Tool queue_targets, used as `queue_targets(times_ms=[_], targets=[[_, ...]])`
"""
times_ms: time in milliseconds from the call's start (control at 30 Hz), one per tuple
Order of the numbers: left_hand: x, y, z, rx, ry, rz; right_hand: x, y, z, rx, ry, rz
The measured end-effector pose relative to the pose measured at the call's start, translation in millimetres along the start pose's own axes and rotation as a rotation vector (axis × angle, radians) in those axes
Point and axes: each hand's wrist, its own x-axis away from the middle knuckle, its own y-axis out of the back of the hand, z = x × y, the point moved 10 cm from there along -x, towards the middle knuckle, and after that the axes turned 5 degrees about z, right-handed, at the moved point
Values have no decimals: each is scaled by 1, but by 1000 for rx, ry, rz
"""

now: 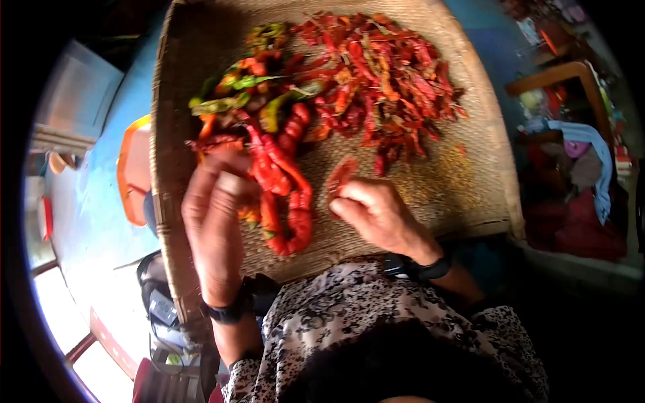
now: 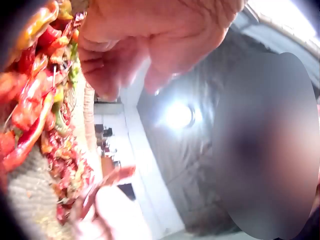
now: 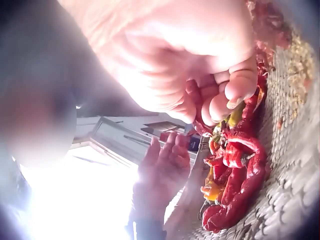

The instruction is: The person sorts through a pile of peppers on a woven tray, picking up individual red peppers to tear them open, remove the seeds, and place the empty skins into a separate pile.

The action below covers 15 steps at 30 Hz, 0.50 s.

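My right hand (image 1: 381, 213) pinches a split piece of red chili pepper (image 1: 342, 173) between thumb and fingers, over the middle of the woven tray (image 1: 329, 232). In the right wrist view, part of the pepper (image 3: 193, 92) shows under the curled fingers. My left hand (image 1: 216, 218), blurred, hovers at the tray's left side beside whole red peppers (image 1: 292, 201); nothing shows in its grasp. Its fingers are loosely extended in the right wrist view. Behind it lie green and orange peppers (image 1: 232, 104). A heap of split red peppers (image 1: 396, 80) fills the tray's back right.
Loose yellow seeds (image 1: 443, 185) are scattered on the tray's right side. The tray's raised rim (image 1: 161, 168) runs along the left. Beyond it stands an orange-edged object (image 1: 125, 168) on blue flooring. Clothes (image 1: 584, 154) hang over wooden furniture at the right.
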Motion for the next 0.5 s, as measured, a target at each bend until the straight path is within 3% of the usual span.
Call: queue_targets(times_ms=[67,133,267,333,400,433,500], targets=[[12,-35,24,-276,95,199,-3,-2,9,29,6,-19],[15,-53,36,-270,-19,259,-2,-2,14,119,81,-32],[15,-50,38,-405,51,200,3,0,10,149,79,-12],[8,-27,26,-360,7,99,9,3,-2,167,88,3],[3,7,-13,-314,-196,-158,12,31,-11,267,87,-139],[3,32,-25,-346,-184,-254,14,45,-17,403,69,-193],[4,74,-55,-286,-370,-431,15,73,-26,658,-35,-278]])
